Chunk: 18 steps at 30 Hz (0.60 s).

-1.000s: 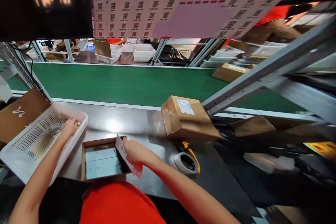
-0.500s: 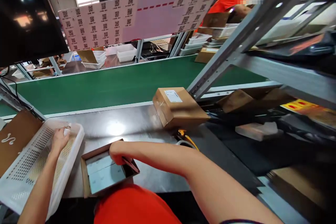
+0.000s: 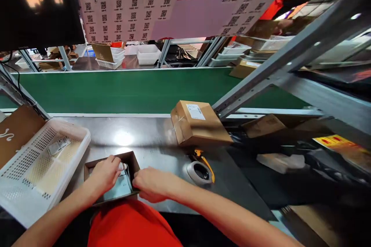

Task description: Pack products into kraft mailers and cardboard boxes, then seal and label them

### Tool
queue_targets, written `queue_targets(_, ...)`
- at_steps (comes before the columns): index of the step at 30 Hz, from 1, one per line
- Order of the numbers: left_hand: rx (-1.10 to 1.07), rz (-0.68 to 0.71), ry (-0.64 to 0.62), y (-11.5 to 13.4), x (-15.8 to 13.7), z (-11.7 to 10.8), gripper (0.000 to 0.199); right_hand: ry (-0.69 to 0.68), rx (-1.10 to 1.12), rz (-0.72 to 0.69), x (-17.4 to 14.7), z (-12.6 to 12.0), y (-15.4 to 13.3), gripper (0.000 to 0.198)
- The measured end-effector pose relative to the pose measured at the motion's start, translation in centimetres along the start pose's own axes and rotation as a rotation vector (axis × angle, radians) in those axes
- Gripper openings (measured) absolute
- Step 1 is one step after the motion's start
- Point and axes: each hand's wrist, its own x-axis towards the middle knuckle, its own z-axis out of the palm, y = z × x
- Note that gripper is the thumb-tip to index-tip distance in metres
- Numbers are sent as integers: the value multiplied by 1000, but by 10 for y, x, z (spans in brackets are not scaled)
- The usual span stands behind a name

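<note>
An open cardboard box (image 3: 133, 161) stands at the table's near edge, with pale blue flat boxes (image 3: 123, 187) inside. Over its left part is my left hand (image 3: 106, 173), closed around a small white item (image 3: 121, 166) whose kind I cannot make out. My right hand (image 3: 150, 183) has its fingers curled at the box's right wall and seems to grip it. Left of the box, a white plastic basket (image 3: 84, 139) contains a clear packet with a label (image 3: 58, 146) and cream-coloured flat pieces (image 3: 43, 168).
A taped carton (image 3: 199, 123) sits farther back on the metal table (image 3: 150, 139). Nearer are a tape roll (image 3: 199, 172) and a yellow-handled cutter (image 3: 207, 164). Behind runs a green conveyor belt (image 3: 130, 90). A metal frame post (image 3: 261, 85) slants at right; a code board (image 3: 191, 7) hangs above.
My left hand has moved right, from the basket to over the open box, carrying the small white item. My right hand has shifted from inside the box to its right wall.
</note>
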Motion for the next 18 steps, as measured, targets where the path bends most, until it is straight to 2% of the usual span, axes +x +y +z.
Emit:
queue_targets(2, 87, -24, -83, 16, 22, 16, 34, -2, 26, -43, -28, -6, 0, 25)
queue_targets(4, 135, -55, -120, 30, 36, 28, 47, 43, 75, 12, -49, -6, 0, 31)
queue_targets(6, 132, -80, -125, 32, 33, 34, 59, 106, 140, 84, -62, 0, 1, 34)
queue_targets(8, 95, -81, -31, 18, 12, 37, 57, 188, 255, 117, -68, 13, 7, 36)
queue_targets(10, 39, -101, 206, -10, -23, 40, 42, 307, 400, 129, -67, 31, 17, 38)
queue_targets(11, 8, -149, 357, -26, -42, 43, 38, 379, 463, 152, -63, 42, 23, 40)
queue_targets(13, -41, -362, 583, -54, -76, 57, 44, 512, 556, 241, -50, 65, 32, 47)
queue_targets(14, -75, -469, 622, -64, -90, 68, 51, 555, 591, 276, -41, 76, 35, 51)
queue_targets(15, -121, -527, 609, -69, -100, 81, 58, 583, 621, 291, -30, 87, 35, 54)
queue_targets(18, -204, -502, 478, -63, -111, 123, 78, 678, 624, 241, 3, 116, 25, 59)
